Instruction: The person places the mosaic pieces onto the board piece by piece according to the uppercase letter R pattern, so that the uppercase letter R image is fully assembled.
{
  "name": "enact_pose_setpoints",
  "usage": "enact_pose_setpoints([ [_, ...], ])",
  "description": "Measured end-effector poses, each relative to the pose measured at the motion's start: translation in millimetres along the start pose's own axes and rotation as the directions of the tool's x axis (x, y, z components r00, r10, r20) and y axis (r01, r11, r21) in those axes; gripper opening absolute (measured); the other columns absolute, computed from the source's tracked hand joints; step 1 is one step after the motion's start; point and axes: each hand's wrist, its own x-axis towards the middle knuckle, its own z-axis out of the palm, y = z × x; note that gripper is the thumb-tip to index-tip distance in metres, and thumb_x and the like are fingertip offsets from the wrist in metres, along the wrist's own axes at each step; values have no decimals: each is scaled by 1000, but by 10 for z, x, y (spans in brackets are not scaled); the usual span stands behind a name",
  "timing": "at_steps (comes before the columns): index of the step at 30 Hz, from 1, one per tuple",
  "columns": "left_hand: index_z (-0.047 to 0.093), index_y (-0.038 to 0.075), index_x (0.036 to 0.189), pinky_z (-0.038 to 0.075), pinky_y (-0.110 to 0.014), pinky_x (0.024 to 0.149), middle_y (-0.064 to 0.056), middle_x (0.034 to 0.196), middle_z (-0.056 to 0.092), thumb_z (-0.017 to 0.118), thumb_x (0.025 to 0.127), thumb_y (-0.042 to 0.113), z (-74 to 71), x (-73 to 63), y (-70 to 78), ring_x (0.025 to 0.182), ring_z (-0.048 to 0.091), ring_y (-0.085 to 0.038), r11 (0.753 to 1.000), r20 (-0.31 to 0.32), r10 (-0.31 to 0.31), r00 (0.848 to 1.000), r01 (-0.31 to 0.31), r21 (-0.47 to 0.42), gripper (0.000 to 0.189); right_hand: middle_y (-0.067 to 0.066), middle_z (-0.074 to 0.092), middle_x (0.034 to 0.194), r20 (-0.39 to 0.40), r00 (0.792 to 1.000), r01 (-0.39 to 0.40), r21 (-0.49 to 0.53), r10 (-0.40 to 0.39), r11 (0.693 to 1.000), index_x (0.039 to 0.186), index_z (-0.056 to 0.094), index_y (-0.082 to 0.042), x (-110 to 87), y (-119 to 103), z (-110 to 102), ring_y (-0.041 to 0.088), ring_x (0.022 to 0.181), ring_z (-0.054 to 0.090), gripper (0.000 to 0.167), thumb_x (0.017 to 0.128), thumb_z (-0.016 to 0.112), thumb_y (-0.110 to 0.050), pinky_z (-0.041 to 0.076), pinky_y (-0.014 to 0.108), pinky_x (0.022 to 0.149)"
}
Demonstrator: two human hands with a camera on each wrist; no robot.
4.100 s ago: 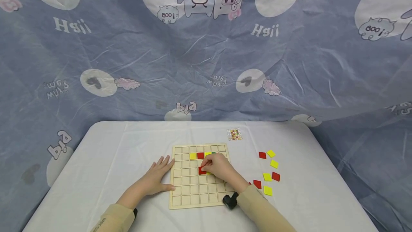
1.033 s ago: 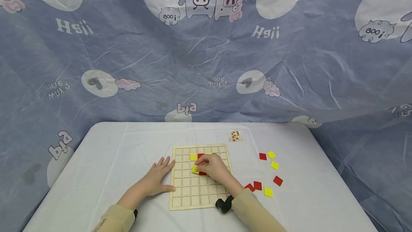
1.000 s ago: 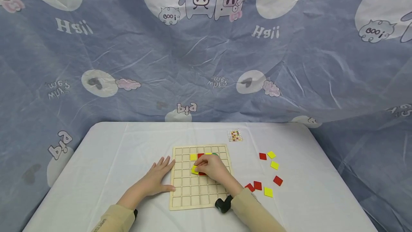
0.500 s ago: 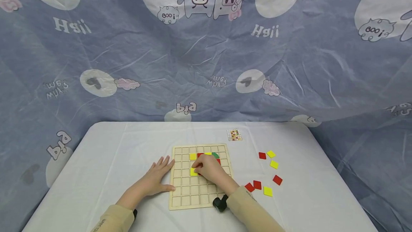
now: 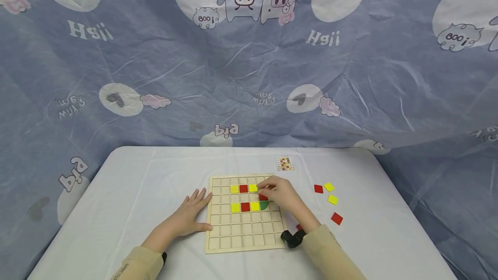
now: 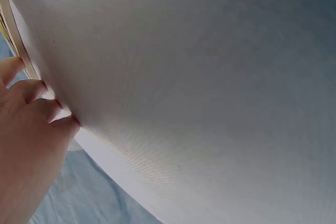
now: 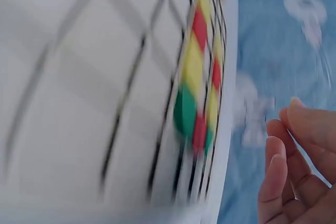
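A wooden grid board (image 5: 241,229) lies in front of me. Its second row carries a yellow tile (image 5: 234,189), a red tile (image 5: 243,189) and another yellow one. Two rows nearer sit a yellow tile (image 5: 235,207), a red tile (image 5: 245,207), a yellow tile (image 5: 254,206) and a green rounded tile (image 5: 264,205). My left hand (image 5: 188,215) spreads its fingers against the board's left edge. Over the board's upper right hovers my right hand (image 5: 282,191), fingers loosely bent and holding nothing in the right wrist view; it partly covers a red tile (image 5: 263,197).
Loose on the white tablecloth to the right lie a red tile (image 5: 318,189), yellow tiles (image 5: 332,200) and another red tile (image 5: 336,218). A small pattern card (image 5: 285,163) lies behind the board. The right forearm hides part of the tablecloth and a black wrist device (image 5: 292,239) overlaps the board's corner.
My right hand placed the yellow tile left of the red one in the nearer row, let go and moved right and away. The left hand has stayed at the board's edge.
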Motion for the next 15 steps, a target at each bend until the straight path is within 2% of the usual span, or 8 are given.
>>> enact_pose_setpoints([
  [4, 33, 10, 154, 10, -60, 122, -18, 163, 20, 80, 72, 51, -5, -1, -7, 152, 10, -41, 1000, 1, 1, 1000, -1, 1, 103, 7, 73, 108, -109, 990, -94, -19, 91, 995, 105, 76, -9, -9, 321, -333, 23, 96, 66, 16, 89, 72, -11, 56, 34, 78],
  [8, 33, 10, 154, 10, -60, 122, -18, 163, 20, 80, 72, 52, -7, -2, -9, 152, 10, -41, 1000, 2, 0, 1000, 0, 3, 103, 14, 70, 116, -153, 972, -190, -67, 178, 979, 111, 74, -6, -54, 625, -614, 30, 103, 64, 20, 93, 67, -14, 56, 38, 80],
  [11, 32, 10, 154, 10, -60, 122, -18, 163, 19, 79, 73, 52, -8, -3, -7, 152, 10, -41, 1000, 1, -1, 1000, 1, 6, 103, 19, 68, 115, -168, 958, -251, -90, 234, 964, 113, 72, -3, -103, 806, -764, 31, 99, 64, 23, 94, 65, -14, 56, 39, 77],
  [15, 32, 10, 154, 9, -60, 122, -18, 163, 20, 79, 73, 52, -10, -5, -10, 152, 10, -41, 1000, 2, 2, 1000, -2, 1, 102, 20, 67, 107, -198, 935, -320, -116, 294, 940, 113, 70, 0, -166, 994, -859, 26, 88, 64, 25, 92, 67, -14, 55, 37, 75],
])
